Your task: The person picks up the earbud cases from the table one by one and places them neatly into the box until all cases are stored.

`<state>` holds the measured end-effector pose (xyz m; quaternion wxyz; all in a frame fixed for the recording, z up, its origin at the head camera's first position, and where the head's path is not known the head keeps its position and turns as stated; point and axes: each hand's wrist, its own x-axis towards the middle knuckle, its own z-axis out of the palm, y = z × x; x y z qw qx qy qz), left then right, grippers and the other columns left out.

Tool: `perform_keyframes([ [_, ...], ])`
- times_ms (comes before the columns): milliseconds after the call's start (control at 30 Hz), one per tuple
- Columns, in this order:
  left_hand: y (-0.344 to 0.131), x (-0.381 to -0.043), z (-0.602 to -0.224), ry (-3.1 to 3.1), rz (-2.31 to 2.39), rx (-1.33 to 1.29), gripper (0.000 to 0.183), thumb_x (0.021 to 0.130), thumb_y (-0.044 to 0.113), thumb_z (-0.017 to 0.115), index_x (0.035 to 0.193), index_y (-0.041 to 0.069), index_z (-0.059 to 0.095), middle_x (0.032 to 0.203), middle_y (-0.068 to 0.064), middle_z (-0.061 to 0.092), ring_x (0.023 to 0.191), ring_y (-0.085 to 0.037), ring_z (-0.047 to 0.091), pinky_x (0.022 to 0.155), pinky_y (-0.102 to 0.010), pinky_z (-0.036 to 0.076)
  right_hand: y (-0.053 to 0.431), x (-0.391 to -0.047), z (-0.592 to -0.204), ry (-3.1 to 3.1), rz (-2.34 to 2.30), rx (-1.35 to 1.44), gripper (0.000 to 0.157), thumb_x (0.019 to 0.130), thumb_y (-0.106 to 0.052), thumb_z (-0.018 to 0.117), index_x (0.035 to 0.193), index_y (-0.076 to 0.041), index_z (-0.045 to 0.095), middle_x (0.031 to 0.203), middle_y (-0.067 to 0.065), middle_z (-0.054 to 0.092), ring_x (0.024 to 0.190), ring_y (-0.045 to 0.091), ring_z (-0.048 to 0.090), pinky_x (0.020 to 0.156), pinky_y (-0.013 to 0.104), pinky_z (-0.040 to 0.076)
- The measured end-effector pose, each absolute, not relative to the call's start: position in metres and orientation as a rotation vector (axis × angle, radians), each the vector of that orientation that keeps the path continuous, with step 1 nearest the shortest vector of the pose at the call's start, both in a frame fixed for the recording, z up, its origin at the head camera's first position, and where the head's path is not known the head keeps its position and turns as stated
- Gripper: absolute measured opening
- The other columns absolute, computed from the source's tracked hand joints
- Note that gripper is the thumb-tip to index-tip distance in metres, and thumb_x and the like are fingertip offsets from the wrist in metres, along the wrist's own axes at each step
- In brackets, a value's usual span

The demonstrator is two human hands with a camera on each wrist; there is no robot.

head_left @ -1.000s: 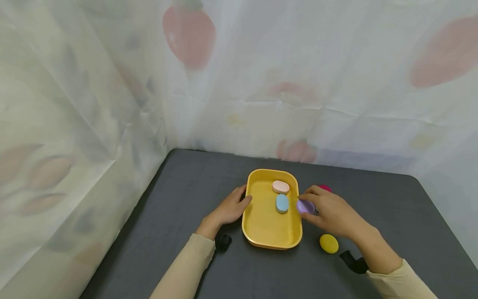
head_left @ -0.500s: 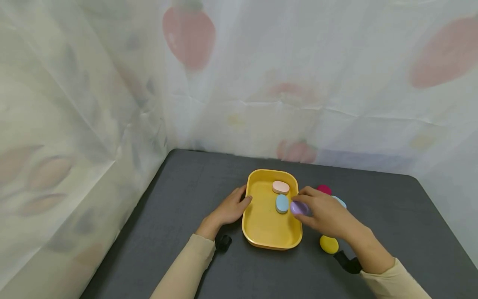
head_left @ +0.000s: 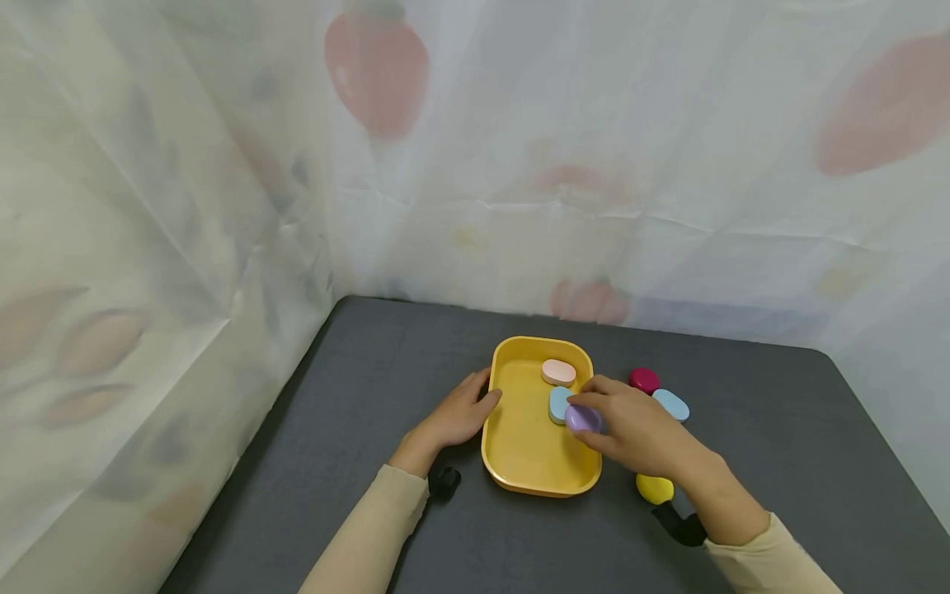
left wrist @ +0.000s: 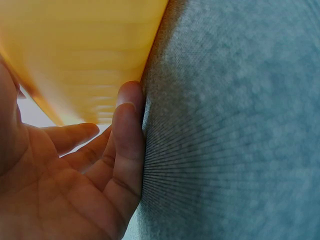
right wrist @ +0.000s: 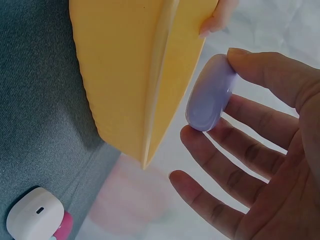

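My left hand [head_left: 458,414] grips the left side of a yellow tray [head_left: 519,462], thumb over the rim and fingers against the outer wall, as the left wrist view shows too. Above the tray's right half, my right hand [head_left: 637,422] pinches a purple earbud case [right wrist: 212,92] between thumb and fingertips. In the right wrist view the case is in the air, apart from the tray wall. Inside the tray lie a pale pink case [head_left: 558,372] and a blue case [head_left: 559,405]; the purple one partly covers the blue one in the head view.
To the tray's right on the dark table [head_left: 787,445] lie a crimson round case [head_left: 644,380], a light blue case [head_left: 671,405] and a yellow case [head_left: 655,488]. The right hand partly hides the yellow one. A patterned curtain [head_left: 482,231] hangs behind and at the left.
My right hand has moved left with the purple case, from the tray's right rim to over its inside. The light blue case has come into sight. My left hand stays on the tray.
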<state>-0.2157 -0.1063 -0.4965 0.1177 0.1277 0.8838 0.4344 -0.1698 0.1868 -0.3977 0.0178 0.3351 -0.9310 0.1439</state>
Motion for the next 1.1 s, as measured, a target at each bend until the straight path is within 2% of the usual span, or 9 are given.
perform_keyframes([
  [367, -0.107, -0.216, -0.498, 2.588, 1.275, 0.377, 0.062, 0.111, 0.041, 0.041, 0.165, 0.015, 0.028, 0.161, -0.013, 0.041, 0.147, -0.030, 0.043, 0.120, -0.052, 0.037, 0.183, -0.170, -0.406, -2.925, 0.427, 1.044, 0.035, 0.092, -0.032, 0.080, 0.123, -0.016, 0.076, 0.115, -0.002, 0.066, 0.092, 0.008, 0.059, 0.079, 0.029, 0.056],
  [1100, -0.107, -0.217, -0.498, 2.596, 1.250, 0.352, 0.062, 0.111, 0.043, 0.042, 0.165, 0.017, 0.028, 0.162, -0.011, 0.040, 0.149, -0.029, 0.042, 0.121, -0.051, 0.036, 0.173, -0.169, -0.421, -2.949, 0.451, 1.076, 0.040, 0.088, -0.027, 0.084, 0.123, -0.009, 0.076, 0.116, 0.002, 0.068, 0.094, 0.015, 0.063, 0.086, 0.038, 0.057],
])
